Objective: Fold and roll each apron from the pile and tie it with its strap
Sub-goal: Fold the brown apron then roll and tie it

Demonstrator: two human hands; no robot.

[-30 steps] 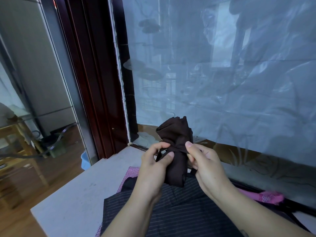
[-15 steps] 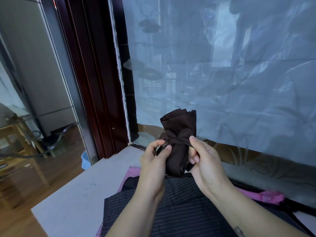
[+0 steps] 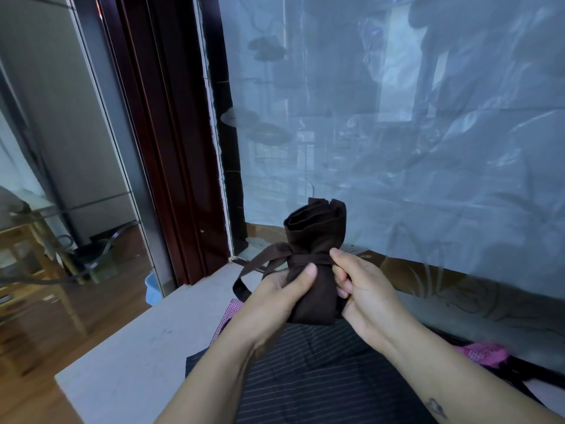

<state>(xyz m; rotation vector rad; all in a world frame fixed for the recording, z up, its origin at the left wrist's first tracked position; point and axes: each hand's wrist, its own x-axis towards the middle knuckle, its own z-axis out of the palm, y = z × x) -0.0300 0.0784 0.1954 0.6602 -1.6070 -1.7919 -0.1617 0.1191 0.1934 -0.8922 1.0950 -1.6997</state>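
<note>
Okay, your left hand (image 3: 281, 290) grips the brown roll (image 3: 316, 228) low down, thumb across the front. Your right hand (image 3: 367, 289) has its fingers (image 3: 344, 272) curled, pinching the strap (image 3: 308, 258) wrapped round the roll's middle. Loose strap end hangs left. Roll is upright, held above the striped apron (image 3: 305, 371) on the tabletop (image 3: 137, 347). Pink cloth (image 3: 483, 353) lies to the right, near the plastic sheet (image 3: 428, 148).

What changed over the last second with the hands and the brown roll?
The strap has been drawn out left of the brown roll, its tail now looping down beside the left hand, which went from pinching the strap to gripping the roll. The right hand still pinches the strap at the roll's right side. The striped apron and table are unchanged.
</note>
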